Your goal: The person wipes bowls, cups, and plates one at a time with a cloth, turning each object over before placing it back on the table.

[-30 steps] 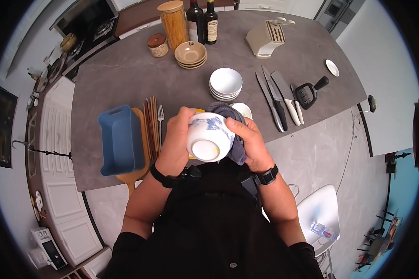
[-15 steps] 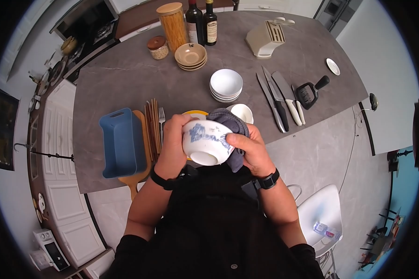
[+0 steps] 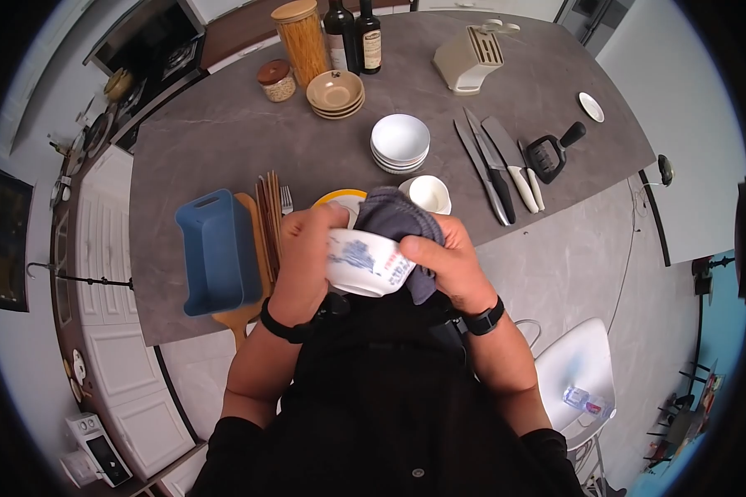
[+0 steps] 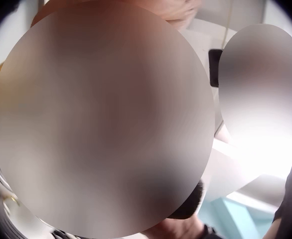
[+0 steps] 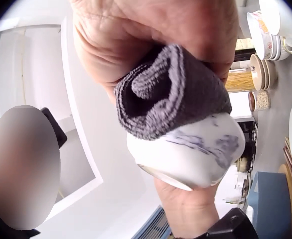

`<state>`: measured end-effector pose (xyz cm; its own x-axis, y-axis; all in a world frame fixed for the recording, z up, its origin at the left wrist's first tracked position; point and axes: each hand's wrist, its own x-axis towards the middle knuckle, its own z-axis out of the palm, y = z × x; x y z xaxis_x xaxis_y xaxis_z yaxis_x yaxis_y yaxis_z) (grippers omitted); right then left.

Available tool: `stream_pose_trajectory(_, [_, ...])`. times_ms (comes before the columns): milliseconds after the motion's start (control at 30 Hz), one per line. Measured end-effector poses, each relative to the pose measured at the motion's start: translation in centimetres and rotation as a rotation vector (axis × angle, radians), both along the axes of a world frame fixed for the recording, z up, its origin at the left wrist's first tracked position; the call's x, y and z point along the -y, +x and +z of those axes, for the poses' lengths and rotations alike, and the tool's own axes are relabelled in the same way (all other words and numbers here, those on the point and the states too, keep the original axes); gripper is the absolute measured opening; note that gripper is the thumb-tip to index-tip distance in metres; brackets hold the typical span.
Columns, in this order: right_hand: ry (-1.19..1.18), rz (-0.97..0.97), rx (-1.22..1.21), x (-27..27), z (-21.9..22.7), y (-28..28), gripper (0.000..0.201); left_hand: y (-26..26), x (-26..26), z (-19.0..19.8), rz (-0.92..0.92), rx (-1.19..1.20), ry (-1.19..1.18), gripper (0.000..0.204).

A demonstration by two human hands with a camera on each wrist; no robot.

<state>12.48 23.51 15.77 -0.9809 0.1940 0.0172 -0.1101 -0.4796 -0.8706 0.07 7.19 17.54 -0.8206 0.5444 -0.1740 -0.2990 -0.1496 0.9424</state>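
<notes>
We saw a broad grey table (image 3: 199, 145) with a blue rectangular plastic basket (image 3: 217, 253) at its left and slim brown wooden chopsticks (image 3: 268, 211) nearby. Toward the back stood a tall clear jar of yellow pasta (image 3: 302, 43), two dark glass bottles (image 3: 341, 37) and stacked tan round bowls (image 3: 335, 89). At right, we noticed four black- and white-handled knives (image 3: 522, 189) near a cream knife block (image 3: 464, 66).

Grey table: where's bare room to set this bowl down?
Wide patch: beyond the blue bin, left of the brown bowls. Another lies between the white bowl stack and the knife block. It's crowded around the left hand: chopsticks, fork, yellow-rimmed plate.
</notes>
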Motion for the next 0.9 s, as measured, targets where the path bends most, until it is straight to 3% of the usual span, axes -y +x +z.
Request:
stream_pose_trajectory(67, [-0.081, -0.013, -0.03, 0.0, -0.3, 0.2, 0.033, 0.9, -0.6, 1.4, 0.096, 0.167, 0.154, 0.026])
stream_pose_trajectory(100, [-0.092, 0.014, -0.043, -0.1, -0.9, 0.3, 0.037, 0.5, -0.4, 0.7, 0.059, 0.239, 0.164, 0.026])
stream_pose_trajectory(200, [-0.096, -0.021, -0.08, 0.1, -0.4, 0.3, 0.037, 0.9, -0.3, -0.5, 0.073, 0.021, 0.198, 0.028])
stream_pose_trajectory(300, [-0.115, -0.016, -0.085, 0.0, 0.0, 0.4, 0.038, 1.3, -0.5, -0.2, 0.11, 0.126, 0.193, 0.032])
stream_pose_trajectory(400, [-0.078, -0.022, -0.087, -0.3, 0.0, 0.6, 0.037, 0.9, -0.1, -1.4, 0.029, 0.126, 0.244, 0.034])
stream_pose_trajectory(500, [-0.079, -0.039, -0.065, -0.3, 0.3, 0.7, 0.037, 1.5, -0.7, -1.8, 0.136, 0.093, 0.237, 0.041])
stream_pose_trajectory(900, [0.021, -0.118, 0.023, -1.3, 1.9, 1.0, 0.035, 2.4, -1.0, -3.0, 0.086, 0.19, 0.218, 0.045])
